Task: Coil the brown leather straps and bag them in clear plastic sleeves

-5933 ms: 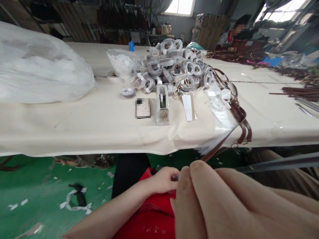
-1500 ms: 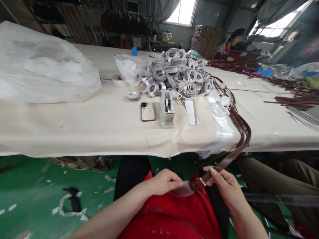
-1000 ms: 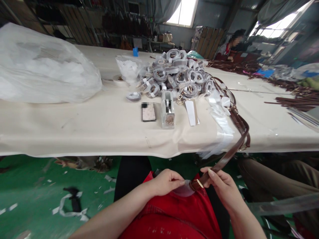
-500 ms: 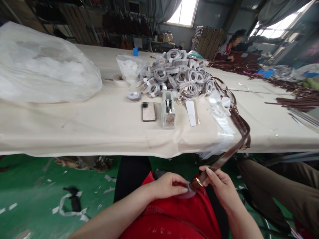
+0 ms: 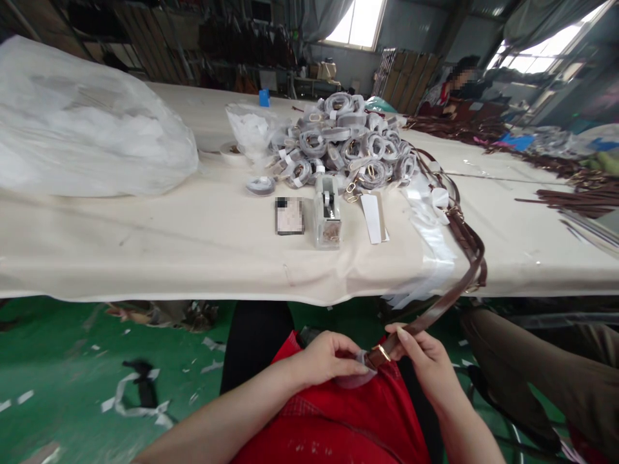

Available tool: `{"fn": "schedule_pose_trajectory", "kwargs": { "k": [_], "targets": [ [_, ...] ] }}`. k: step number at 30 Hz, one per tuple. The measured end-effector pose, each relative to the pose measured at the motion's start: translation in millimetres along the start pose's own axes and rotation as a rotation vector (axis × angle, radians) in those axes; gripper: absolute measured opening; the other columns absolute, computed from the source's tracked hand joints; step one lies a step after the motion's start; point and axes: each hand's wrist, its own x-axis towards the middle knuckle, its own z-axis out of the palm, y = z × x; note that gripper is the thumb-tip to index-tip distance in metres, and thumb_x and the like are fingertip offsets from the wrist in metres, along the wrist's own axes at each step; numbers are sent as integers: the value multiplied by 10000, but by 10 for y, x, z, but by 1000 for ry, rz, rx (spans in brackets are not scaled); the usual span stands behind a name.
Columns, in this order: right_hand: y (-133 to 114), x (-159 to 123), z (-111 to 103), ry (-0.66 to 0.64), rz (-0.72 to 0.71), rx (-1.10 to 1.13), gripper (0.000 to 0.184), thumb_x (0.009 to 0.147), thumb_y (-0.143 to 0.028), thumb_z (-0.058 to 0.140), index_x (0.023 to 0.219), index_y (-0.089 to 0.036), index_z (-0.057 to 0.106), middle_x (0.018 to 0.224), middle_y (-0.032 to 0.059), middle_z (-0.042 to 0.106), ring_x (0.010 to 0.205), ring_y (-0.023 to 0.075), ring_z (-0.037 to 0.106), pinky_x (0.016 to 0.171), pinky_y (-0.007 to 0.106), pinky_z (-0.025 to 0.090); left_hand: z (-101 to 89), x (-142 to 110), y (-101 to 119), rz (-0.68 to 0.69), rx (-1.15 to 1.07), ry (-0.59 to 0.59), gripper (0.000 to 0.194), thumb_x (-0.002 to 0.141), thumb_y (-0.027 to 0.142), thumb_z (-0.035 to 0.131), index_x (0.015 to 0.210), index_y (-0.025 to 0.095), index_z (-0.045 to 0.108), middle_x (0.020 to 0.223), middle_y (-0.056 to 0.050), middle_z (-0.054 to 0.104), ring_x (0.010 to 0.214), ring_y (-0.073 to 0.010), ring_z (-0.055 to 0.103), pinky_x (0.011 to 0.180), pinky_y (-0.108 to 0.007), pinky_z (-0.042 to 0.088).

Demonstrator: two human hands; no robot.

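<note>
A brown leather strap [image 5: 438, 309] hangs from the table edge down to my lap. Its end carries a gold metal fitting [image 5: 380, 352]. My right hand [image 5: 422, 361] pinches the strap just behind that fitting. My left hand [image 5: 325, 356] is closed on a clear plastic sleeve [image 5: 355, 372] held against the strap's end. Both hands sit over my red apron [image 5: 329, 419].
A cream-covered table [image 5: 193, 251] holds a heap of wrapped coiled straps [image 5: 345, 145], a tape dispenser [image 5: 327, 212], a phone [image 5: 289, 216], paper tags [image 5: 372, 218], clear sleeves [image 5: 430, 232] and a large white plastic bag [image 5: 87, 129]. More brown straps [image 5: 575, 193] lie far right. Another person's leg [image 5: 541, 374] is beside me; a further person sits at the back.
Since six seconds ago my right hand dropped from close to the camera to the strap's end. Over the last second both hands stayed together, the sleeve shifting slightly at the gold fitting.
</note>
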Motion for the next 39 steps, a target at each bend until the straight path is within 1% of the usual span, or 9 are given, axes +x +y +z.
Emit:
{"fn": "schedule_pose_trajectory", "kwargs": {
  "k": [7, 10, 14, 19, 26, 31, 33, 35, 39],
  "targets": [
    [-68, -6, 68, -50, -17, -28, 320, 844, -502, 694, 927, -205, 780, 601, 27, 727, 539, 175, 665, 556, 272, 563, -2, -51, 53, -58, -85, 37, 441, 534, 424, 904, 840, 133, 777, 754, -21, 726, 679, -123, 597, 703, -247, 445],
    [-79, 4, 64, 69, -12, -22, 340, 810, -514, 727, 907, -194, 781, 613, 40, 733, 534, 177, 662, 555, 281, 564, -25, -58, 96, -37, -100, 65, 445, 533, 413, 904, 863, 140, 782, 814, -41, 753, 724, -145, 631, 740, -264, 461],
    [-46, 1, 109, 230, 102, 80, 423, 730, -548, 786, 919, -170, 772, 580, 40, 718, 503, 180, 664, 500, 270, 555, -37, -39, 127, 36, 17, 114, 435, 590, 420, 868, 909, 137, 783, 921, -81, 771, 819, -198, 670, 811, -310, 489],
    [-8, -28, 240, 254, 170, 151, 443, 694, -562, 809, 873, -160, 763, 543, 36, 701, 467, 176, 652, 453, 261, 537, -18, -20, 90, 89, 136, 129, 401, 644, 392, 837, 943, 131, 777, 940, -87, 776, 836, -213, 684, 835, -328, 499],
    [7, -67, 358, 74, 98, 70, 397, 756, -554, 759, 885, -179, 783, 574, 28, 710, 501, 165, 634, 516, 267, 530, -4, 4, 57, 40, -84, 177, 445, 556, 421, 896, 866, 124, 777, 830, -69, 764, 734, -168, 654, 768, -294, 485],
    [-64, -91, 353, -208, -35, -109, 291, 855, -475, 681, 868, -216, 812, 924, 92, 767, 847, 247, 688, 782, 339, 556, -22, -21, 84, -1, -90, 158, 437, 553, 447, 890, 835, 131, 784, 757, -44, 743, 663, -138, 608, 699, -261, 461],
    [-83, -85, 330, -255, -37, -78, 253, 842, -439, 711, 948, -230, 807, 1009, 96, 747, 947, 263, 671, 855, 353, 537, -25, -25, 79, 10, -12, 165, 427, 591, 476, 859, 834, 131, 788, 738, -45, 740, 650, -140, 601, 673, -252, 451],
    [-94, -53, 282, -163, -4, 61, 293, 811, -464, 738, 992, -240, 794, 1045, 95, 734, 949, 263, 665, 845, 354, 541, -14, -21, 61, 36, 93, 179, 418, 640, 503, 814, 833, 133, 787, 745, -51, 745, 664, -158, 616, 664, -255, 455],
    [-130, 82, 161, 182, -52, 290, 367, 814, -576, 680, 868, -231, 792, 925, 84, 745, 855, 258, 659, 789, 366, 552, 26, 9, 40, 98, 494, 184, 356, 832, 485, 646, 737, 164, 768, 696, -30, 721, 680, -175, 636, 667, -261, 466]
  ]
}}
